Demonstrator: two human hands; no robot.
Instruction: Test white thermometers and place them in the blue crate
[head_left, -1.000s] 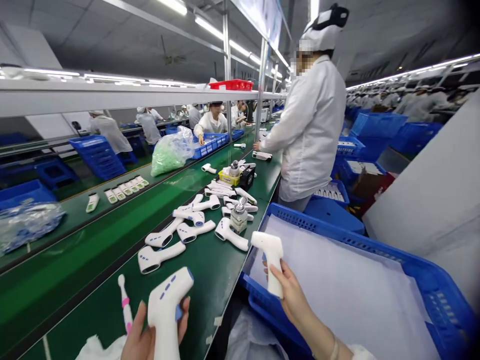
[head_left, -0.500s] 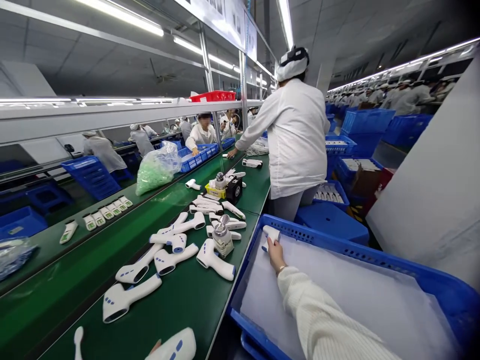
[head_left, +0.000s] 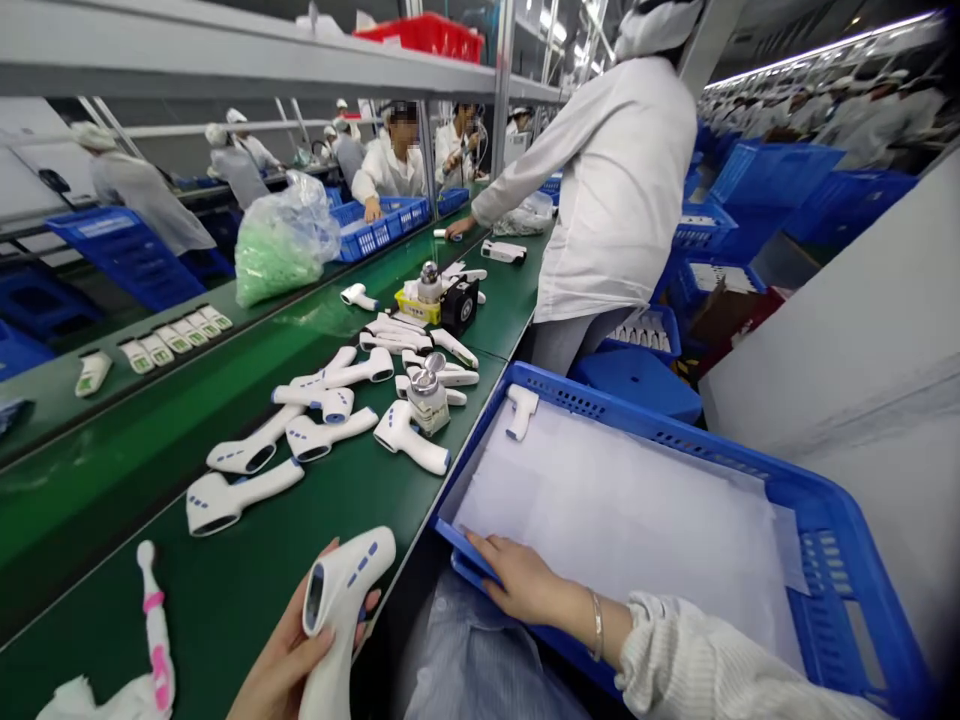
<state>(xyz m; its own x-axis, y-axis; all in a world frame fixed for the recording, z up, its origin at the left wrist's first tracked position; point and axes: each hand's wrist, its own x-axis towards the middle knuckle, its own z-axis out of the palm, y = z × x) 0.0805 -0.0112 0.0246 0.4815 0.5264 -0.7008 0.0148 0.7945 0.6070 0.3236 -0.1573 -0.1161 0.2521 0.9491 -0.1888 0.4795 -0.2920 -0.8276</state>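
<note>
White plastic pistol-shaped housing [head_left: 341, 610] pinched in left grip [head_left: 281, 665]

I see the housing raised over the near edge of the green bench [head_left: 247, 590], its dark open end facing left; thumb and fingers press around its handle. My right grip [head_left: 525, 580] is loosely spread at the near rim of a blue perforated plastic tray [head_left: 735, 448]; I cannot tell whether it touches that rim. Flat white sheeting [head_left: 615, 500] lines the tray, and a second white housing [head_left: 520, 412] lies in its far left corner. Along the bench, more housings [head_left: 330, 434] surround a clear metal-topped bottle [head_left: 429, 400]. One white-and-pink toothbrush [head_left: 156, 630] lies left of my left grip.
</note>
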